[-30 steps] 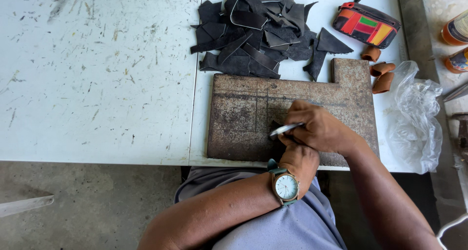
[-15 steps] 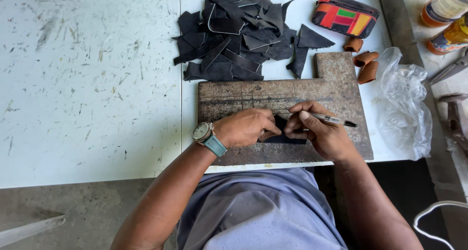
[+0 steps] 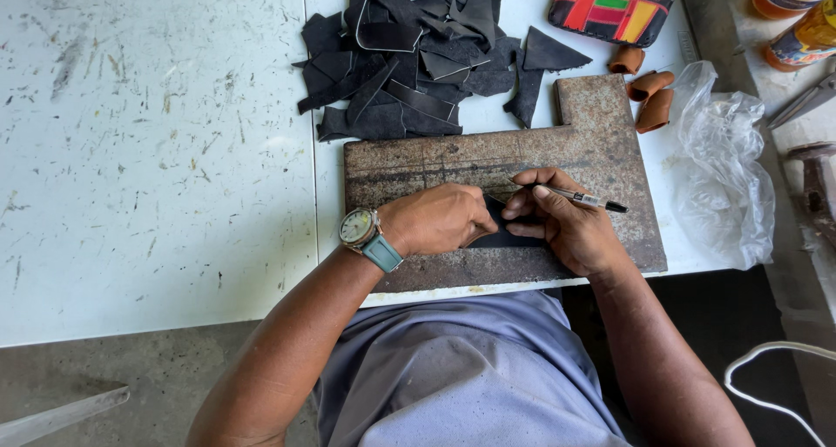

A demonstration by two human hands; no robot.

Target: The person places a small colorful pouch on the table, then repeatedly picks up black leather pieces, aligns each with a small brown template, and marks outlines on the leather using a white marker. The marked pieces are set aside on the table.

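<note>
Leather piece [image 3: 509, 235], dark, flat: lay at the near middle of the rusty metal plate [image 3: 610, 151]. Since a second before, the left hand [image 3: 435, 220] had come from under the right hand [image 3: 566, 225] to beside it, pinning the piece; the right kept its pen [image 3: 579, 199], pinching the piece's edge. Marking apparently paused. Scrap heap [image 3: 418, 55] beyond plate.

Leather workshop — scrap pile [image 3: 418, 55], rusty metal slab [image 3: 601, 125], scarred bench [image 3: 148, 151].
</note>
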